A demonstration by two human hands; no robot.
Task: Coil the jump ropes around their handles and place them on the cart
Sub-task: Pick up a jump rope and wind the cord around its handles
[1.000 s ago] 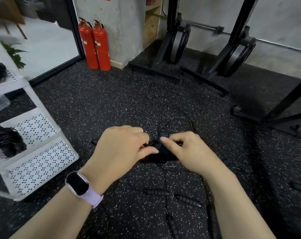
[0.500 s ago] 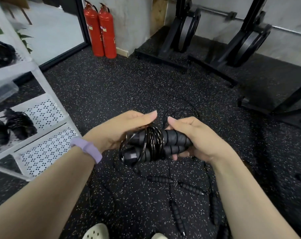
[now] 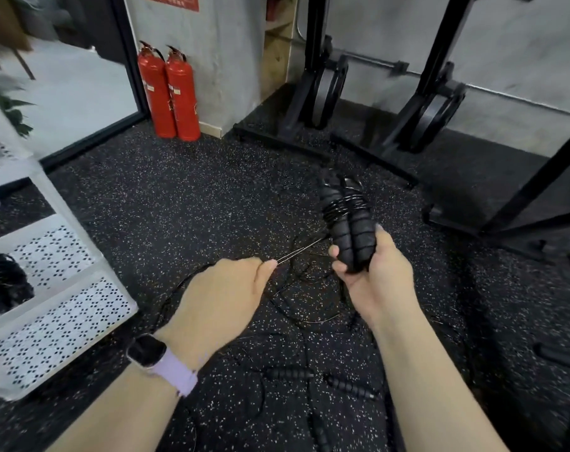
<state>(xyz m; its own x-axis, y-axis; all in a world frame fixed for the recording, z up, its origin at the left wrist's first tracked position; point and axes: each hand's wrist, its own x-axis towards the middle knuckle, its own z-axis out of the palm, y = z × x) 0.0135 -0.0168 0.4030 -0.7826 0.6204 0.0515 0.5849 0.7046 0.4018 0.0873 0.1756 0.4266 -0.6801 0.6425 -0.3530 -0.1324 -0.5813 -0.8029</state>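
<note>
We see the right hand (image 3: 371, 272) clamped around two ribbed black foam handles (image 3: 350, 230), held upright above the speckled rubber floor (image 3: 185, 203), thin glossy cord coiled round their upper half. The left hand (image 3: 221, 298) pinches the taut cord (image 3: 298, 253) just left of the handles. Left of them stands the white perforated cart (image 3: 58, 318), a coiled rope (image 3: 3, 282) on its shelf.

bare forearms, no sleeves; left wrist wears a smartwatch (image 3: 146, 350), black square face, lilac strap.
</note>
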